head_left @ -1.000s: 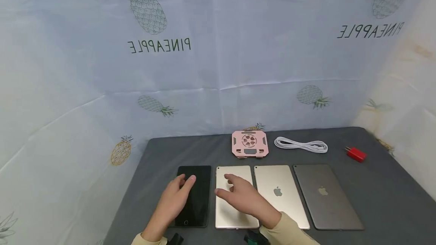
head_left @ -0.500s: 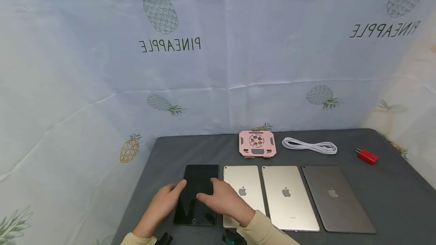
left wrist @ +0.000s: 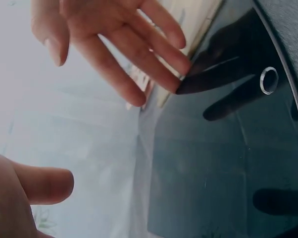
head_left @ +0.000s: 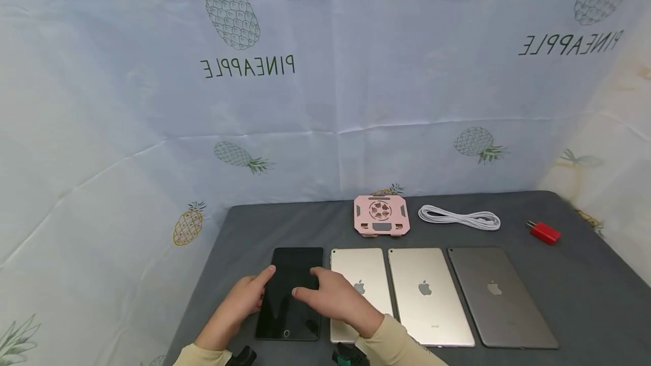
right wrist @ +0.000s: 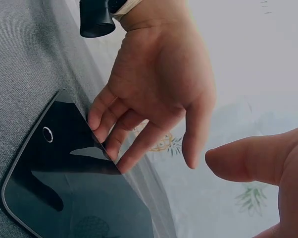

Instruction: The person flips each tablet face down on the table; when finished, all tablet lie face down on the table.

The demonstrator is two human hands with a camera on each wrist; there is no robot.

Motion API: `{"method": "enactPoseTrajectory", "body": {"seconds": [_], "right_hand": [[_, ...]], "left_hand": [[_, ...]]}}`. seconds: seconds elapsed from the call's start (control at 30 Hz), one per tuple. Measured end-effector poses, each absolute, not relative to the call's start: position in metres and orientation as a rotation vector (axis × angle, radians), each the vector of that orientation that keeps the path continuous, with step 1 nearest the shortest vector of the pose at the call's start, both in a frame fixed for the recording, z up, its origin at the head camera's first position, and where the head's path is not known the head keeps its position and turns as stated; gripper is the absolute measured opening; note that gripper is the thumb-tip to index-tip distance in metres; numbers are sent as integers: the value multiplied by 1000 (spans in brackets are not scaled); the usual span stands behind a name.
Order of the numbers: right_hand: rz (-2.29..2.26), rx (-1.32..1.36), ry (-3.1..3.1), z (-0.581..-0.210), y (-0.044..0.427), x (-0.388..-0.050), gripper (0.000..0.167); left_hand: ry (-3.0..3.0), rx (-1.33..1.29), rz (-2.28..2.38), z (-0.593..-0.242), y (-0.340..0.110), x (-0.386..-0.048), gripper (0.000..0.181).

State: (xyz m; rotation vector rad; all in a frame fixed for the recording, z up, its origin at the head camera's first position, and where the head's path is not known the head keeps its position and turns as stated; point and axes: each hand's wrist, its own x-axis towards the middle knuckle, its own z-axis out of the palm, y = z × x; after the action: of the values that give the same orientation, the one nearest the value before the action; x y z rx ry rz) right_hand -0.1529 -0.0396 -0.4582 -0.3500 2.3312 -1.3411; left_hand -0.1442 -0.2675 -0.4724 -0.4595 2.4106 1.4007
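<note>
A tablet (head_left: pixel 297 258) with a black screen lies face up, its round home button (left wrist: pixel 269 81) toward the person. My left hand (head_left: pixel 244 296) is at its left edge; in the right wrist view the left fingers (right wrist: pixel 134 148) touch that edge, nearly straight, with the thumb raised off the glass. My right hand (head_left: pixel 339 301) is at the opposite edge. In the left wrist view its fingers (left wrist: pixel 139 54) reach down to the tablet's side and the thumb stays apart. Neither hand grips the tablet, which lies on the grey cloth.
Right of the black tablet lie two gold tablets (head_left: pixel 373 264) (head_left: pixel 424 309) and a dark grey tablet (head_left: pixel 500 298), backs up. Behind them are a pink folding stand (head_left: pixel 381 216), a coiled white cable (head_left: pixel 460 217) and a red plug adapter (head_left: pixel 545 233). A pineapple-print curtain (head_left: pixel 325 100) hangs behind.
My right hand has moved left from above the nearest gold tablet to the black tablet's right edge. My left hand has drawn off the screen to its left edge. The head view shifted slightly.
</note>
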Motion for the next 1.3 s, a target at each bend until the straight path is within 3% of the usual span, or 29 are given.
{"method": "enactPoseTrajectory", "body": {"seconds": [0.27, 1.3], "right_hand": [[-1345, -347, 2312, -458, -39, -153, 73], [-1347, -367, 2318, -460, -38, -156, 75]], "left_hand": [[2349, -483, 1467, -473, -275, -145, 89], [2197, -399, 1531, -444, -281, -140, 94]]}}
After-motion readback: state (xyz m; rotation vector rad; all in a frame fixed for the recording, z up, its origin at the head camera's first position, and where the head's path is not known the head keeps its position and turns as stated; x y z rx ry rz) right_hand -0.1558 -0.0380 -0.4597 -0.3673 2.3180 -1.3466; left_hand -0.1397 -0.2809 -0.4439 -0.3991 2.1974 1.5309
